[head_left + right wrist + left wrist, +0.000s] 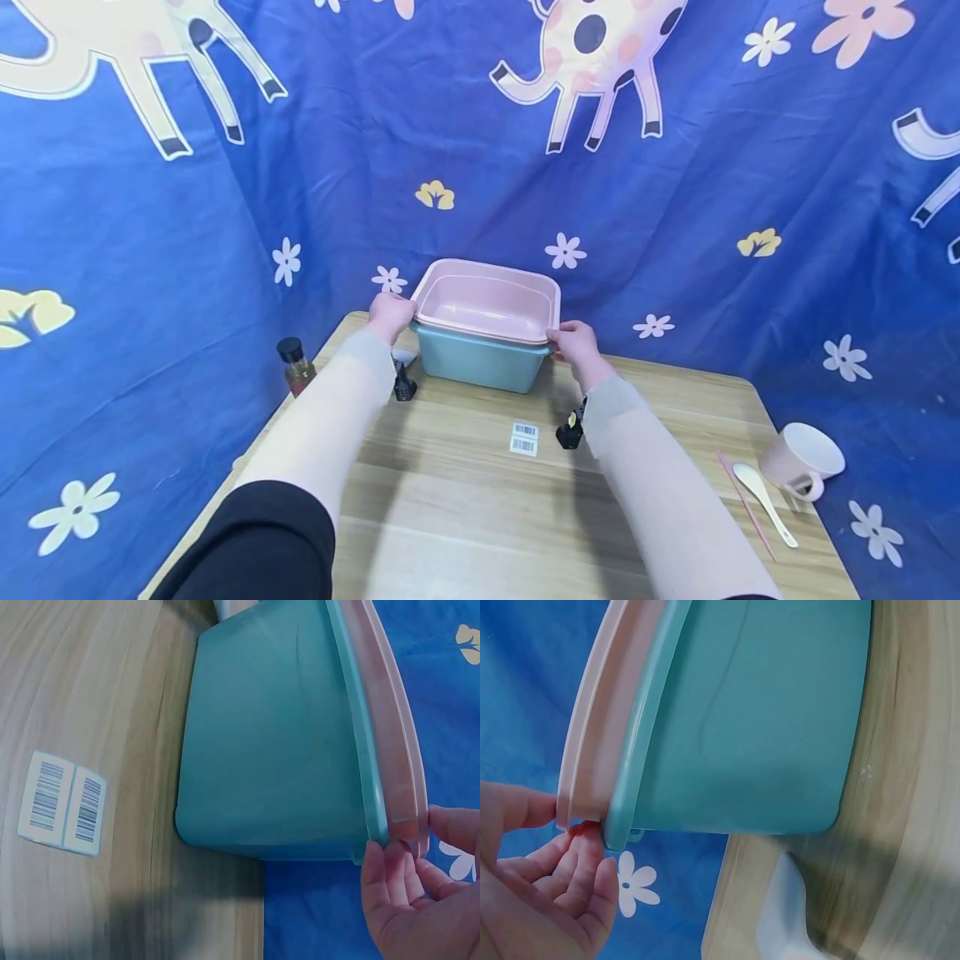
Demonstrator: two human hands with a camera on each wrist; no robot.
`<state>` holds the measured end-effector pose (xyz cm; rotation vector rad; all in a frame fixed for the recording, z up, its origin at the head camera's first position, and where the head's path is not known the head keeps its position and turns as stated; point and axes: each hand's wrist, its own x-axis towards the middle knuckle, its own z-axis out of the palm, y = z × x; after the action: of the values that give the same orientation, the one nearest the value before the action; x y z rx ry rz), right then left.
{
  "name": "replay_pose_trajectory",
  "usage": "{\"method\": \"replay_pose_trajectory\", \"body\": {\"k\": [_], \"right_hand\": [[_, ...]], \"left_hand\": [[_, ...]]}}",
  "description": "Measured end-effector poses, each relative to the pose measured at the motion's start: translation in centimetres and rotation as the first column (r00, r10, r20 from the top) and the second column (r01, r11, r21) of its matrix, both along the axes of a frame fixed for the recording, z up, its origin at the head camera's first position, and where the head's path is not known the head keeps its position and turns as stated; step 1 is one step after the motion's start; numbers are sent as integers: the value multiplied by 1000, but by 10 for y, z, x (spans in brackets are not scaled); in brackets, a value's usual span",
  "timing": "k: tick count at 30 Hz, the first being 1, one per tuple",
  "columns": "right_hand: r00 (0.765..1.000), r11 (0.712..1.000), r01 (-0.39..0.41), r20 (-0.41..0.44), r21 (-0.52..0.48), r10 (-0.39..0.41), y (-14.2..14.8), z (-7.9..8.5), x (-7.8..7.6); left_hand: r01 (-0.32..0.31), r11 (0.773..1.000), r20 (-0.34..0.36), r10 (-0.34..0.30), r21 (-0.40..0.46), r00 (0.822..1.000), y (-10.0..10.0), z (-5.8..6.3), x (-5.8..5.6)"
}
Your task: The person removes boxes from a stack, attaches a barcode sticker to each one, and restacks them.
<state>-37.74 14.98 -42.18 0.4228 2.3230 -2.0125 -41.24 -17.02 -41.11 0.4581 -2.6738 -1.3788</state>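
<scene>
A pink plastic basin (487, 296) sits nested in a teal basin (480, 360), its rim standing above the teal one. At the left end, my left hand (392, 315) pinches the pink rim, thumb on top and fingers curled beneath, as the left wrist view shows. My right hand (576, 343) grips the opposite end of the same rim; in the right wrist view its fingertips (373, 859) are right by the teal rim. The teal basin rests on the wooden table (480, 500) near its back edge.
A white object (781, 915), partly hidden, lies left of the basins. Farther left stands a black-capped jar (297, 367). A barcode label (524, 438) is on the table in front. At right are a mug (802, 461), a white spoon (765, 502) and a pink stick (744, 502). A blue curtain (465, 150) hangs behind.
</scene>
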Motion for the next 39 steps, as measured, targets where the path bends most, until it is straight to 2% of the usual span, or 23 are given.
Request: {"method": "replay_pose_trajectory", "body": {"k": [4,10,17,21,26,29,33,37,39], "right_hand": [[1000,999,14,-8,-30,-15,2,5,4],[1000,997,19,-17,-69,-20,5,16,8],[996,998,16,-87,-56,-21,9,29,17],[990,997,17,-137,-72,-27,12,40,24],[982,993,18,-185,-114,-39,18,55,26],[975,990,27,-217,-137,-57,25,67,26],[959,984,52,-266,-172,-97,39,84,29],[937,968,96,-308,-230,-166,59,100,37],[924,958,131,-320,-254,-211,71,106,42]], "left_hand": [[2,1000,7,-3,19,1000,3,6,5],[-13,992,-32,17,123,999,5,15,10],[-7,985,-116,28,173,993,6,25,17],[-5,973,-183,49,231,982,10,34,21],[-3,955,-281,90,296,956,17,52,28],[5,953,-333,100,301,938,25,65,33],[26,948,-413,114,318,904,43,84,41],[86,925,-486,113,369,867,69,97,48],[131,912,-511,95,389,854,83,100,51]]}}
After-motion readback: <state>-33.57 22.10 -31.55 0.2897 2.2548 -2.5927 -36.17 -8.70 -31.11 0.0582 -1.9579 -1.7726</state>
